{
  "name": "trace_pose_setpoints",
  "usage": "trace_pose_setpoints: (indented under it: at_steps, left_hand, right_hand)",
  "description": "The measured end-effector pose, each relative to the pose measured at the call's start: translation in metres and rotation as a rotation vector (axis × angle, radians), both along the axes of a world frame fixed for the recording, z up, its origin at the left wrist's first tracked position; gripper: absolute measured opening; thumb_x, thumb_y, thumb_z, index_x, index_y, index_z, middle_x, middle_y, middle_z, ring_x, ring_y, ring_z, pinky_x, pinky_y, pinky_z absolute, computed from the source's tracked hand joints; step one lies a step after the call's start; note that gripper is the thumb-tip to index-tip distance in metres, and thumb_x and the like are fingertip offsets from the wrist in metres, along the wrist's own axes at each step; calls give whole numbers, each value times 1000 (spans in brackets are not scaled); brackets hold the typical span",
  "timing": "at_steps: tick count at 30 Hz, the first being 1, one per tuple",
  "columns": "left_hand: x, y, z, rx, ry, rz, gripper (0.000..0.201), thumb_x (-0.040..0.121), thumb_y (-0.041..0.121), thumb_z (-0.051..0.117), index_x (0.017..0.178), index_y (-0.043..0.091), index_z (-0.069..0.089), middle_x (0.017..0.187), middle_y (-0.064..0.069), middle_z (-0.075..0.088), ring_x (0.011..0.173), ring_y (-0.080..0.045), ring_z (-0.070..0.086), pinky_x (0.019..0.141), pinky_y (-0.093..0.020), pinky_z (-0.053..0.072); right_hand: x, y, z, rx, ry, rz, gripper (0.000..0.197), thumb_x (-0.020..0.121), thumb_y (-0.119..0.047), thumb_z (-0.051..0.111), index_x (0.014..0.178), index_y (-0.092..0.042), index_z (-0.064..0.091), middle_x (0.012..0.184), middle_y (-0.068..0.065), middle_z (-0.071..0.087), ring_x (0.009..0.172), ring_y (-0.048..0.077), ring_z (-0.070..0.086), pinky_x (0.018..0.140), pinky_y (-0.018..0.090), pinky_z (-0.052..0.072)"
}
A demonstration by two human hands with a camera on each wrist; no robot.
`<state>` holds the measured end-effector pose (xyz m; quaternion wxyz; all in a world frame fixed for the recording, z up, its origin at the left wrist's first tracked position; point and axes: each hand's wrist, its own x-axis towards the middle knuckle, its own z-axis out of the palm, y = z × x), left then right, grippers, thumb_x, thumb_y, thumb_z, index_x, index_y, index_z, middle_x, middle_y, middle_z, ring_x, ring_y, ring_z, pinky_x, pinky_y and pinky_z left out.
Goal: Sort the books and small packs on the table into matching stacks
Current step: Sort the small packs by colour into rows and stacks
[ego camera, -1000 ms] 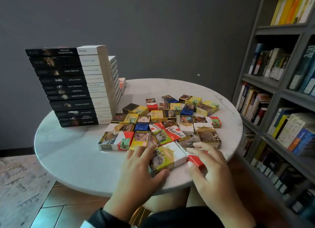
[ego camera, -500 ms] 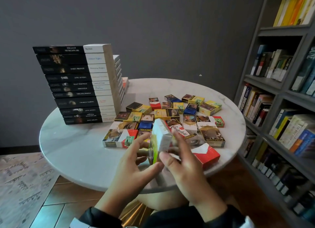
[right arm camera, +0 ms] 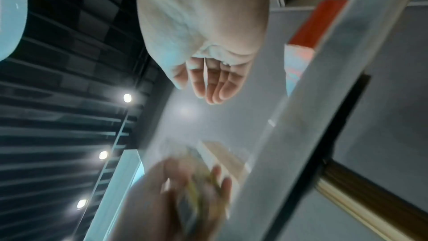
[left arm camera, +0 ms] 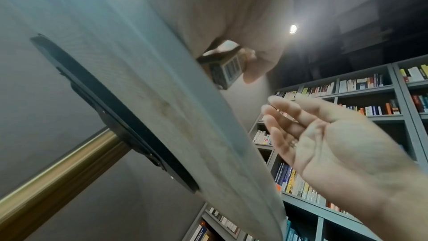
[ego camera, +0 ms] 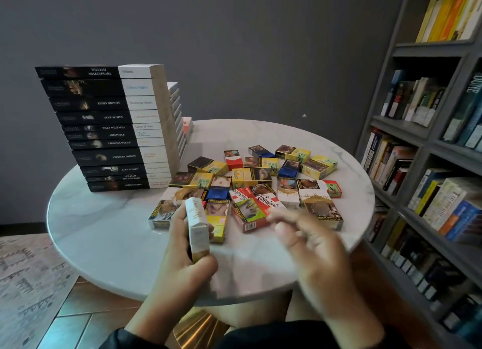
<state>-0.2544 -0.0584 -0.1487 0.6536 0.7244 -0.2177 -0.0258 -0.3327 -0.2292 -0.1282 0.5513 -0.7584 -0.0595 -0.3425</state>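
Observation:
My left hand [ego camera: 186, 247] grips a white and gold pack [ego camera: 198, 226] upright above the near part of the round marble table [ego camera: 104, 231]. The left wrist view shows the same pack [left arm camera: 225, 69] from below, inside that hand. My right hand [ego camera: 294, 223] is blurred just right of it, open and holding nothing, its palm [left arm camera: 336, 140] bare. Several mixed packs [ego camera: 255, 181] in yellow, red, blue and white lie loose across the table's middle. A tall stack of black and white books [ego camera: 104, 129] stands at the back left.
A second, lower book stack [ego camera: 177, 113] stands behind the tall one. A full grey bookshelf [ego camera: 430, 139] runs close along the right. A red pack [right arm camera: 317, 25] lies by the near table edge. The table rests on a brass post [left arm camera: 57, 168].
The white and gold pack came up off the near edge between both hands and was turned upright. Now the left hand alone holds it; the right hand has let go and swung right.

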Motion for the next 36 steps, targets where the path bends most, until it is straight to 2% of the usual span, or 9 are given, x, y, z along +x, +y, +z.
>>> trace_pose_setpoints:
  at_steps: [4,8,14,17,21,24,27,30,36]
  left_hand:
    - [1,0,0,-81,88,-11,83,36,35,62,115,44,40,100,-2,55,90,-17,57,72,-33,48]
    - [-1,-2,2,-73,77,6,94,38,47,65,127,30,40,93,7,59,79,-2,60,66,-20,44]
    - [-1,-3,3,-68,85,-15,118,25,69,76,128,22,44,98,11,61,82,7,61,59,-7,48]
    - [1,-2,2,-100,96,-13,123,23,80,72,129,25,44,91,15,65,80,4,64,60,-13,50]
    - [3,-4,1,-118,103,-2,120,24,81,71,130,36,40,103,9,63,88,1,64,64,-15,52]
    - [2,-4,1,-184,114,4,103,24,75,76,118,54,38,110,14,62,95,0,63,70,-17,52]
    - [1,-4,1,-223,116,-4,95,27,72,80,112,61,39,112,14,63,100,-6,63,80,-25,48]
    - [1,-4,0,-241,110,-9,100,31,69,82,121,56,40,118,7,62,107,-14,62,90,-35,48]
    - [0,-2,-1,-207,117,-22,93,49,39,78,129,59,35,128,-6,56,111,-28,59,99,-52,43]
  right_hand:
    - [12,-60,14,-129,67,-307,20,87,-55,50,99,-43,59,105,-20,59,103,-4,55,92,23,48]
    - [25,-101,-9,-270,435,-255,79,57,-97,13,108,-52,54,144,-7,34,136,18,30,111,53,28]
    - [24,-107,-34,-363,608,-177,88,47,-99,-6,107,-65,47,154,-13,19,144,17,11,117,51,11]
    - [23,-116,-38,-314,519,-285,96,56,-96,1,105,-44,64,147,-5,35,137,20,29,112,43,26]
    - [18,-123,-35,-239,389,-355,103,57,-96,15,100,-21,70,119,-8,49,110,7,44,84,11,33]
    - [13,-123,-34,-134,332,-407,65,77,-80,28,89,-28,65,109,0,56,104,15,53,78,4,37]
    - [11,-123,-31,-67,344,-436,67,81,-74,35,102,-19,65,103,-3,54,97,13,55,72,10,37]
    - [15,-121,-25,-247,466,-576,38,89,-36,57,116,-8,62,117,6,50,110,26,51,79,23,39]
    - [13,-119,-21,-390,744,-693,58,82,-24,68,135,-17,46,130,14,51,115,33,49,93,40,42]
